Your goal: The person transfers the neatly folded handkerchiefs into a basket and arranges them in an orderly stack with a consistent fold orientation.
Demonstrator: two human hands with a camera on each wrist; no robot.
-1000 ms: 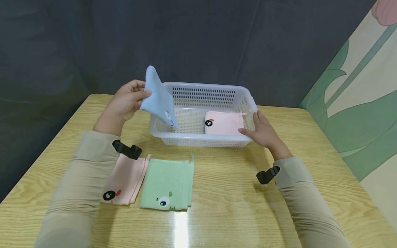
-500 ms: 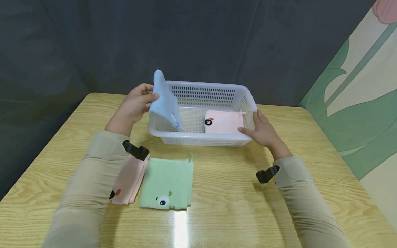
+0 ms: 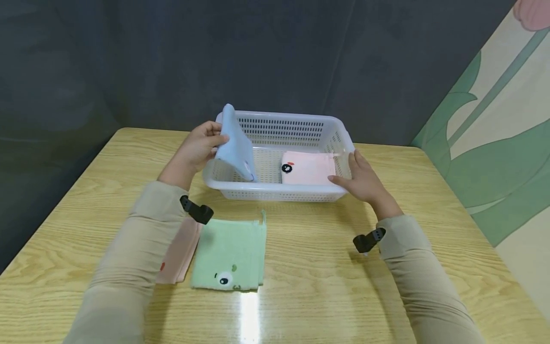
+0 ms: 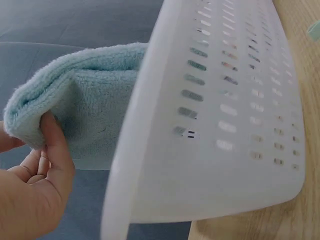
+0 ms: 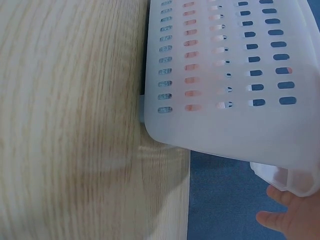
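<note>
My left hand [image 3: 196, 147] pinches the edge of a folded light blue towel [image 3: 237, 143] between thumb and fingers. The towel hangs steeply tilted over the left end of a white plastic basket [image 3: 279, 191], its lower corner inside. Fluffy folds of this blue towel [image 4: 100, 100] show in the left wrist view, beside the basket wall. At the basket's front right corner, my right hand [image 3: 363, 179] holds the rim, thumb over the front edge and fingers along the right side. A folded pink towel [image 3: 308, 168] with an embroidered eye lies in the basket's right half.
On the wooden table [image 3: 318, 267], a folded green towel [image 3: 229, 251] lies in front of the basket. Left of it, another pink towel [image 3: 180, 253] is partly hidden under my left forearm. A dark curtain [image 3: 275, 52] hangs behind the table; a painted wall [image 3: 507, 143] stands at right.
My left hand has carried the blue towel right and slightly down, bringing it further over the basket's left end. The right hand stays at the basket corner.
</note>
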